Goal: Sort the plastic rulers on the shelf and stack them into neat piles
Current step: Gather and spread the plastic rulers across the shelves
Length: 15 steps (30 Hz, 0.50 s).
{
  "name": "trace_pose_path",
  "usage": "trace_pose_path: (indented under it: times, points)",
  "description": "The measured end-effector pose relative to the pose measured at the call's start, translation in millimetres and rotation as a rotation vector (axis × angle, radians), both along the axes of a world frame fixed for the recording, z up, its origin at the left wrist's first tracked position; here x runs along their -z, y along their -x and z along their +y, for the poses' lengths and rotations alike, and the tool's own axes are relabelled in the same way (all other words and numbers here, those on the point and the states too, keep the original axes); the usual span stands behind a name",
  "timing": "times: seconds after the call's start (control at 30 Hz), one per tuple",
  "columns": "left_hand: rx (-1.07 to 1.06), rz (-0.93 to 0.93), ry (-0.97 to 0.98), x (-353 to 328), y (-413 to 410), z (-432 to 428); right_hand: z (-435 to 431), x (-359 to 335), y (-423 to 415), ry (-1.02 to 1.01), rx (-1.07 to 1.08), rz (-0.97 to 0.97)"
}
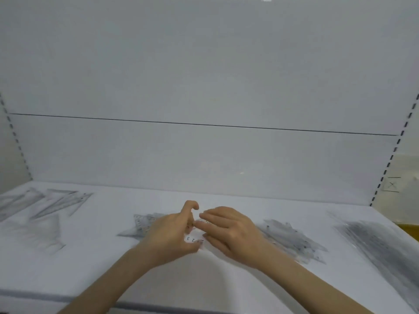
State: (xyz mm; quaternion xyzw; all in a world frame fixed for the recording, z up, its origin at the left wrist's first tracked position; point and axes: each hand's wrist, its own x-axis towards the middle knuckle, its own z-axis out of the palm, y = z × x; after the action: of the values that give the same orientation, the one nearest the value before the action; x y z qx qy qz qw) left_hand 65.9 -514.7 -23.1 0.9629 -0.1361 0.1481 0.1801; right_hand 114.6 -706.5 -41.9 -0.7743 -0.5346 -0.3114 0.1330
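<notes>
Place: a shop or stockroom bay is suggested by store-type display shelving; which of the two cannot be told.
Landmark: a white shelf board [90, 268] is seen from its front edge.
Behind the shelf board: a plain white back panel [204, 64] is crossed by one thin dark seam [204, 124].
At the shelf board's ends: a left slotted upright [13, 134] and a right slotted upright [395, 150] are lined with dark slots.
On the shelf board: clear plastic rulers [374, 243] are laid in several heaps, like stock.

- Two hands up: left hand [172, 234], right hand [231, 232].
- One ruler [193, 239] between them.
- Five heaps of clear plastic rulers [292, 241] across the frame; singles too blurred to count.
- One white shelf [95, 264].
</notes>
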Motion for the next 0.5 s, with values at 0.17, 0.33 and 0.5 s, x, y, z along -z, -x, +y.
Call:
trace_pose_path:
  times: [0.17, 0.33, 0.5]
  points:
    - [-0.183, -0.036, -0.119, 7, 27, 68, 46, 4, -19, 0.06, 0.074, 0.036]
    - [-0.414, -0.096, -0.068, 13, 58, 144, 88, -3, -33, 0.264, 0.323, 0.109]
    - [-0.563, -0.127, -0.031, 24, 79, 220, 106, -1, -40, 0.463, 0.347, 0.114]
